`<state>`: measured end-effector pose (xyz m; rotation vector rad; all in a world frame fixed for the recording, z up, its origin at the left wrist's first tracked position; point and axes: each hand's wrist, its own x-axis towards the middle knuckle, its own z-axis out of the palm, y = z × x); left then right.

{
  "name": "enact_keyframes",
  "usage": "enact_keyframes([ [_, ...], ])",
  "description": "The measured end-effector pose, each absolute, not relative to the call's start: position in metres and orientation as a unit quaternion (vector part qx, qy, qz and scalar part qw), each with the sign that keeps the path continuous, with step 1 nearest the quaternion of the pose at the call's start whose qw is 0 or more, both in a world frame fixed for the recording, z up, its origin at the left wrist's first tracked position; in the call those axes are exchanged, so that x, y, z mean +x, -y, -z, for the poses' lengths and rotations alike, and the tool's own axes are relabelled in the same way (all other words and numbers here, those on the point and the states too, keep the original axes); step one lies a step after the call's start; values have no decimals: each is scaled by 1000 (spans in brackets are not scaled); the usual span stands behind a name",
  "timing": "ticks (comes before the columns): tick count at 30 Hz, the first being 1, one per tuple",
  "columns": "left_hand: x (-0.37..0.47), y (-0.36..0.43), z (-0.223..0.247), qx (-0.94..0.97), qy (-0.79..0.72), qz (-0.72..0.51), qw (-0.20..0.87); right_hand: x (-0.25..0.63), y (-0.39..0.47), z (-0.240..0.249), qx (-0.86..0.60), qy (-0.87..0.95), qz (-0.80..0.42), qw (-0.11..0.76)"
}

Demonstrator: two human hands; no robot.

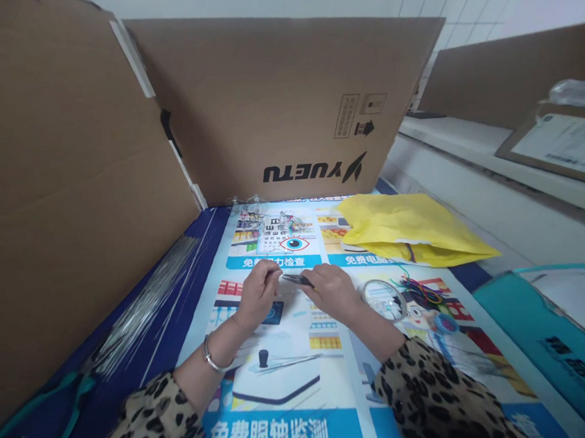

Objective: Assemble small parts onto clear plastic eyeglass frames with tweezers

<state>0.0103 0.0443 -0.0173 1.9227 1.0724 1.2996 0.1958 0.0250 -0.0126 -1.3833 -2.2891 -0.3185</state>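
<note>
My right hand (335, 291) is wrapped round a small pair of pliers (295, 279), whose dark jaws point left. The jaw tips lie close to the fingers of my left hand (258, 291). Those fingers are pinched together, and whatever is between them is too small to make out. Both hands are over the printed poster sheet (301, 342). Just right of my right wrist lies a round clear dish (384, 299), with a tangle of coloured threads or wires (420, 290) beside it.
A bundle of thin metal wires (145, 302) lies at the left, near teal-handled pliers (68, 408). Cardboard panels (274, 100) stand behind and left. A yellow bag (413, 227) lies back right, a teal box (551, 341) at the right. Tangled clear pieces (257, 215) sit at the back.
</note>
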Motion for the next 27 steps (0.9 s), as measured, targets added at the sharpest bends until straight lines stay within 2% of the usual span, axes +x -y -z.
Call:
enact_keyframes([
  [9,9,-49,21,752,-377,-492,226,207,-29,16,-487,827,146,242],
  [17,9,-47,17,774,-368,-464,224,206,-27,10,-491,837,146,193],
  [27,8,-50,17,793,-329,-459,229,208,-26,2,-468,842,222,154],
])
